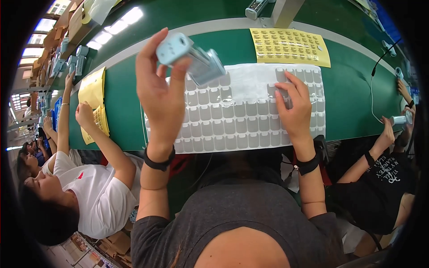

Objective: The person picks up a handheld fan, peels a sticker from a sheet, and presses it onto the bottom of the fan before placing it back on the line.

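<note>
Two bare hands over the green-topped bench [120,114]. Left hand [161,96] has the pale-blue, rounded-end plastic device with a greyish body [206,69] up in the air: pinched at one end, forefinger along the upper-left edge of the cap, thumb across the lower-right edge, other fingers partly hidden. Right hand [296,109] is half curled, fingers a little spread, tips at the grey round-cornered labels [241,111] on the white backing sheet [252,85]; can't tell if it is pinching a label or only resting there.

Handling, judged by eye: device should be light to moderate, stiff shell, smooth and so a bit slippery. Greyish part looks glossy, likely scratches easily, may crack if dropped. Best hold is the rounded cap or the solid pale-blue sides, thumb opposed to fingers, off the glossy face. Labels look thin and floppy, would crease if grabbed mid-face; better taken by an edge or the small pale tab.

Position: device sits beyond the left palm, between thumb and forefinger, free end slanting right and nearer the person, above the sheet's upper-left part. Right hand is well apart from it, at the sheet's upper right, near the bare backing
</note>
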{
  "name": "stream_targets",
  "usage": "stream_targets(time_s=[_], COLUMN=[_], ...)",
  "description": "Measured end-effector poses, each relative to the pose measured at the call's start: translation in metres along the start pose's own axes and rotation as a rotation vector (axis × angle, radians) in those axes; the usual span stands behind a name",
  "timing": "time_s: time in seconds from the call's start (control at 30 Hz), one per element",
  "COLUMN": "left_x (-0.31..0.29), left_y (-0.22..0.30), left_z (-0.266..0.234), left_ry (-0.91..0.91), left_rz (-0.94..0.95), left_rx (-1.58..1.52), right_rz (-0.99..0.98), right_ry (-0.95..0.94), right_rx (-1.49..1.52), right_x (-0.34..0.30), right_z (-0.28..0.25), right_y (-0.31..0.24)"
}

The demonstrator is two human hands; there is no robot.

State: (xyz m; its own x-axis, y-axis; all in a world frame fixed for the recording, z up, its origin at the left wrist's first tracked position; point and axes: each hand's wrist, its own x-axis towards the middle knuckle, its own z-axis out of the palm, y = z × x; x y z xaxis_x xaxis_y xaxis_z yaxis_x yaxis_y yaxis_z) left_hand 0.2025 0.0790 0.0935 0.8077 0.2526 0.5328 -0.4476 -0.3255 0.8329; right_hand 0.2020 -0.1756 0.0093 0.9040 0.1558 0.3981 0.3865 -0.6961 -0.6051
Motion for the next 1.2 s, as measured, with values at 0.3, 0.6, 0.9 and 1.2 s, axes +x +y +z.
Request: stream_targets(time_s=[0.3, 0.6, 0.9, 1.2], left_x=[-0.046, -0.083, -0.086, -0.090], left_y=[0.027, 0.028, 0.039, 0.038], left_z=[0.009, 0.043, 0.039, 0.038], left_ry=[-0.379, -0.300, -0.435, -0.428], left_rz=[0.084, -0.035, 0.002, 0.006], left_rx=[0.268, -0.234, -0.050, -0.080], right_rz=[0.046, 0.508, 0.637, 0.616], right_ry=[-0.038, -0.383, -0.374, -0.352], right_rx=[0.294, 1.313, 1.148, 1.089], right_x=[0.007, 0.025, 0.023, 0.016], right_z=[-0.010, -0.072, -0.079, -0.077], right_y=[-0.002, -0.050, -0.104, -0.106])
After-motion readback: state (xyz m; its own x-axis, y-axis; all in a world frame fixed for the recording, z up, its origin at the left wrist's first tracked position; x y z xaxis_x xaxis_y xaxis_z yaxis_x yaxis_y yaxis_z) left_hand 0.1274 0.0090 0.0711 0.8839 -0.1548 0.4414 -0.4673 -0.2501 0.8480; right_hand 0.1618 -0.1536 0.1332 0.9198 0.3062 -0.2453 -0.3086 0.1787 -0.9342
